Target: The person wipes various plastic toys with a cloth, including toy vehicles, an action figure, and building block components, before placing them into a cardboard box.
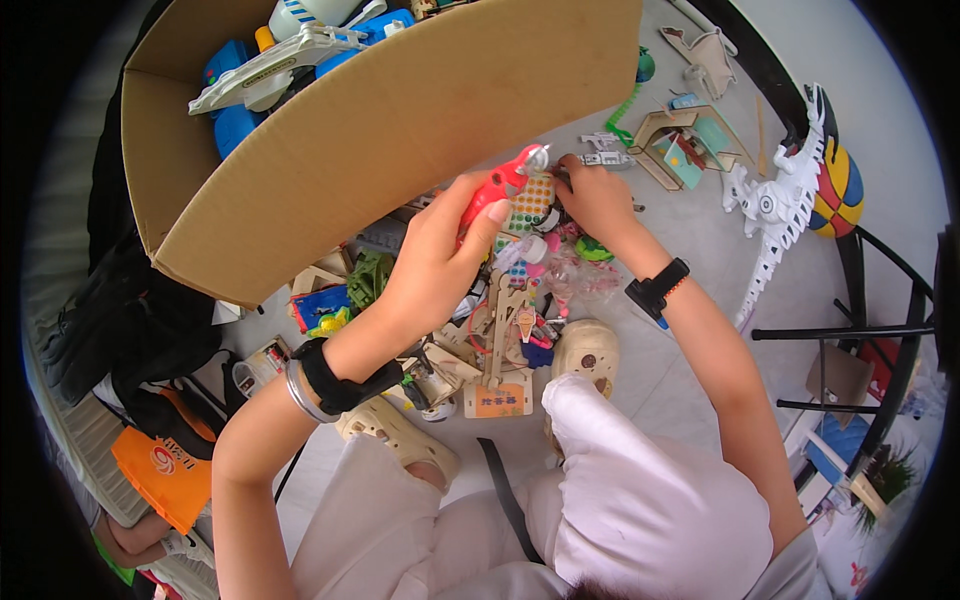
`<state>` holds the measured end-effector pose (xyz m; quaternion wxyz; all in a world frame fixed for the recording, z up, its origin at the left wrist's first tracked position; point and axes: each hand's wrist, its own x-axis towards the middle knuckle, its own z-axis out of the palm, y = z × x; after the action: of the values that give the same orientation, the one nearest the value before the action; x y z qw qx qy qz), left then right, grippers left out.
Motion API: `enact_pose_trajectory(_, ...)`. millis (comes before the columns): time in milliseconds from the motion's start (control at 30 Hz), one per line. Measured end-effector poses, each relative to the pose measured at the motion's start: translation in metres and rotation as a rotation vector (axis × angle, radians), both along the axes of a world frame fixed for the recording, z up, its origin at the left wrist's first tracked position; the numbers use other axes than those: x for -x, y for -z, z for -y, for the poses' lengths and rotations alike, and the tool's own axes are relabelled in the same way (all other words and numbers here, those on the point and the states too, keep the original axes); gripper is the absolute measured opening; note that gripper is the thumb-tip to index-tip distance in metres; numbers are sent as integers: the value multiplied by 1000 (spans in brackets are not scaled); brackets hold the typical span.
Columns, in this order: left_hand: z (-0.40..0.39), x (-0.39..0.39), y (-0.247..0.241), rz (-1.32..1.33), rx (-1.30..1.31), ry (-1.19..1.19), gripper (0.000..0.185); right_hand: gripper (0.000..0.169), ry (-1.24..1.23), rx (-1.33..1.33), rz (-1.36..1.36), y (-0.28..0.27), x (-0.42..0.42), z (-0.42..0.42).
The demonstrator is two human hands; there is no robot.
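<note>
My left hand [431,251] grips a red plastic tool [496,184] with a round metallic end, raised above a heap of toys. My right hand [596,199] reaches into the far side of the heap, fingers bent down beside a sheet of round stickers [531,196]. Whether those fingertips hold anything is hidden. Below the hands lie wooden craft pieces [501,322], a green plastic toy [369,277], a green round toy [592,248] and crumpled clear plastic wrap [581,274]. A wooden plaque [498,396] bearing writing lies nearest to me.
A large cardboard box [420,112] holding blue and white toys [277,71] stands beyond the heap. To the right are a wooden model room [690,146], a white toy dinosaur [776,202] and a multicoloured ball [836,187]. Black bags [142,330] and an orange bag [161,476] lie left.
</note>
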<state>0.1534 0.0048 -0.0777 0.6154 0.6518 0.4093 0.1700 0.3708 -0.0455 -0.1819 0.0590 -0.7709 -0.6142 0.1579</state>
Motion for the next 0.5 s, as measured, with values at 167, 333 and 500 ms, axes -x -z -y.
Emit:
enact_pose_trajectory(167, 2, 1, -1, 7, -117, 18, 32, 19, -82, 58, 40, -1, 1, -10)
enact_pose_trajectory(333, 0, 3, -2, -8, -130, 17, 33, 24, -79, 110, -77, -5, -2, -10)
enact_pose_trajectory(500, 0, 4, 0, -22, -80, 10, 34, 28, -27, 46, -187, -7, -10, 2)
